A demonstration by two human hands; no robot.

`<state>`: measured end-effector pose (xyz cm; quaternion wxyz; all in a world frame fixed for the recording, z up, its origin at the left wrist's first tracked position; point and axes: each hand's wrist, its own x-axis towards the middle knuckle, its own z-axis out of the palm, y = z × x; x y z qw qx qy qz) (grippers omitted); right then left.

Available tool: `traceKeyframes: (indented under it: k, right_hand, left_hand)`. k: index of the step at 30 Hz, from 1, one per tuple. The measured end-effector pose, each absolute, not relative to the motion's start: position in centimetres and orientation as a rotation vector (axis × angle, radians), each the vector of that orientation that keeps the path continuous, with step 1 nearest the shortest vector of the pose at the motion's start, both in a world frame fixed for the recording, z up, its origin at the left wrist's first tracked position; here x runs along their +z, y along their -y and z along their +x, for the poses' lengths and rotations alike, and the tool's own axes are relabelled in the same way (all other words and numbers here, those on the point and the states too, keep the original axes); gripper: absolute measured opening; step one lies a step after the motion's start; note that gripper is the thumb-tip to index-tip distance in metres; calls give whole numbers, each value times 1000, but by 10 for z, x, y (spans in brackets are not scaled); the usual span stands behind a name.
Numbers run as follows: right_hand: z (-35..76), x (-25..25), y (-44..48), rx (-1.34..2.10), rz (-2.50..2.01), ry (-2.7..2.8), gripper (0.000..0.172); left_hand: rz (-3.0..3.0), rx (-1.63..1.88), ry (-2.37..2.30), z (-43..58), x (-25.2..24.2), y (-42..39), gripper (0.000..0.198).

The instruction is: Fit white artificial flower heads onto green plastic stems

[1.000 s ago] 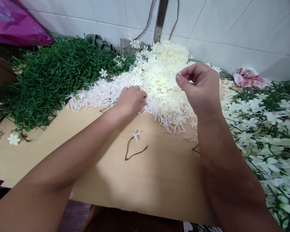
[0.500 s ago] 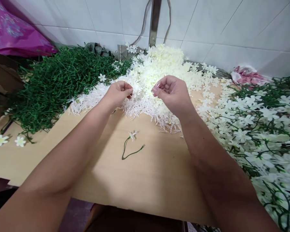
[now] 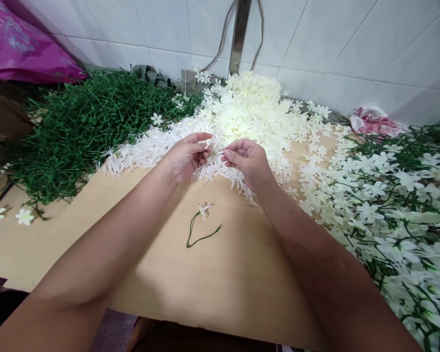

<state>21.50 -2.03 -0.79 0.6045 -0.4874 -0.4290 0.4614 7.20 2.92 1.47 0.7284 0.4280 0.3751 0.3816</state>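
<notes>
My left hand (image 3: 186, 157) and my right hand (image 3: 246, 159) meet fingertip to fingertip over the near edge of a heap of white stamen pieces (image 3: 146, 146). Both pinch a small white flower piece (image 3: 213, 143) held between them. Behind them lies a big pile of cream fabric petals (image 3: 254, 110). On the bare wooden board (image 3: 220, 278) just below my hands rests one bent green stem (image 3: 200, 230) with a white tip.
A mound of green plastic stems (image 3: 80, 122) fills the left back. Finished flower sprigs (image 3: 396, 200) cover the right side. Two loose flowers (image 3: 7, 215) lie at the far left. A pink bag (image 3: 18, 46) and a tiled wall stand behind.
My right hand came down from in front of the petal pile and moved left. My left hand lifted out of the stamen heap, and the two now meet on a small flower piece.
</notes>
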Motion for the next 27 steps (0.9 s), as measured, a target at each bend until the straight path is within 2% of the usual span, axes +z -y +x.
traceKeyframes:
  k: [6,11,18,24,27]
  right_hand:
    - [204,-13,21,854,-1040,1086,9]
    - [200,-15,25,607,-1074,1187,7]
    - [201,-20,26,242,-1064,1417,9]
    - [206,-15,29,313,-1078,1554,12]
    - [209,-10,30,420,-1047,1588,12]
  left_hand:
    - [694,719,-748,76,16,-18,10]
    - [673,669,-738,80,21,-10,16]
    - [818,643,-665,79,15,-10,11]
    - [970,622,-720,75,18,-10,21]
    - [1109,619,-818,74,20,-11,17]
